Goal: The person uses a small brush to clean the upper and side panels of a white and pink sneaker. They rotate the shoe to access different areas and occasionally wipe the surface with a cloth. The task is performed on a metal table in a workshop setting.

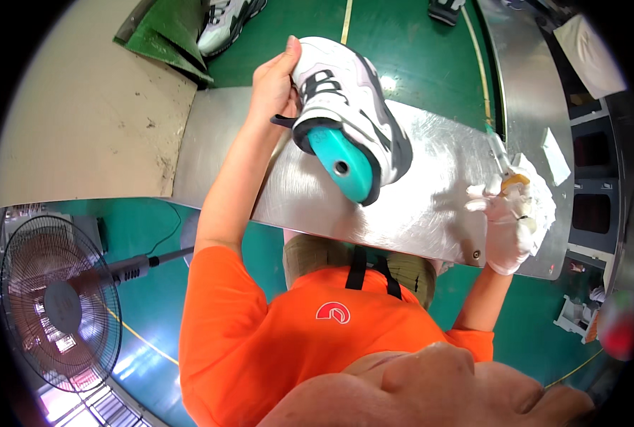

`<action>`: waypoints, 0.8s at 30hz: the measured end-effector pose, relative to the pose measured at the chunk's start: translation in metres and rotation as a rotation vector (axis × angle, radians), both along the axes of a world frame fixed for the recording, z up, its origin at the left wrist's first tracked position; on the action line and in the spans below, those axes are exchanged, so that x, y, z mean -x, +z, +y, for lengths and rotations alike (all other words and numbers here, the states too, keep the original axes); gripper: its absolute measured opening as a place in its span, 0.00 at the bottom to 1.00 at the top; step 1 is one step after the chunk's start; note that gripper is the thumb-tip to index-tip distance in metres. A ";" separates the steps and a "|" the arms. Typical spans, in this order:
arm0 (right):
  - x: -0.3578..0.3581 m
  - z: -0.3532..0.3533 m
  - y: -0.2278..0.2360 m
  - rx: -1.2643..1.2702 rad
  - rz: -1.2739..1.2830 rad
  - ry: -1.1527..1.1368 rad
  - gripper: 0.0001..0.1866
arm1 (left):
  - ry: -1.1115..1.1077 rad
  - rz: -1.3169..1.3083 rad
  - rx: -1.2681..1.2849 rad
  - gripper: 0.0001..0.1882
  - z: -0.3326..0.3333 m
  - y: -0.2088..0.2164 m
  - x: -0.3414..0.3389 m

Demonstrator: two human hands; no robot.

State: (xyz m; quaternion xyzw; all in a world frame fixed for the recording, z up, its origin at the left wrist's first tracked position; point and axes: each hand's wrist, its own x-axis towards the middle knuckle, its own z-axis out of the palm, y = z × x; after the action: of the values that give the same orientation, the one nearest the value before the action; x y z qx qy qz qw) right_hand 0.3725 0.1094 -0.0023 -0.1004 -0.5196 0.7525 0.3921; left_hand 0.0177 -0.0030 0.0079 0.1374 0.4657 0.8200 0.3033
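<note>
"Sneaker (356, 107), white with black trim: where is it?"

"Over the steel worktop (430, 206), in front of the person, tilted with the toe pointing up and away and the heel lower and nearer. I can't tell whether it touches the metal."

"Anything inside it?"

"A turquoise shoe last (342, 164), filling the collar, with a metal-rimmed hole facing the person."

"And the hands?"

"The left hand (274, 89) is bare and closed on the sneaker's left side near the toe — fingers mostly hidden, thumb at the edge. The right hand (505, 231) wears a white glove, fingers partly curled, over at the worktop's right part."

"Does that one hold something?"

"I can't tell. A slim, pale tool (498, 151) with a yellowish part lies right at its fingers, and a crumpled white cloth (541, 203) is just beside it — but the whites blend together."

"What else is about?"

"A white card (556, 158) lies to the right of the tool. Beyond the worktop, another sneaker (226, 27) sits on a green surface (409, 43), by a green flap (162, 43). At lower left stands a pedestal fan (62, 306)."
</note>
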 end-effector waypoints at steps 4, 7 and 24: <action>-0.026 -0.012 -0.001 -0.355 -0.534 -0.472 0.32 | 0.265 0.179 0.166 0.17 0.013 0.012 0.085; -0.032 -0.020 0.009 -0.364 -0.662 -0.579 0.31 | 0.569 0.068 -0.075 0.18 0.005 0.030 0.132; -0.068 -0.036 0.004 -0.447 -1.032 -0.448 0.34 | 0.281 -0.150 -0.021 0.11 -0.023 -0.056 0.134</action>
State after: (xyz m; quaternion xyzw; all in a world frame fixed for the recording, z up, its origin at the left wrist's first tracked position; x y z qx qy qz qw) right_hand 0.4404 0.0729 0.0013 -0.4747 -0.7543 0.3785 0.2500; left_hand -0.1160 -0.0256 -0.0482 0.0124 0.4479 0.8670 0.2181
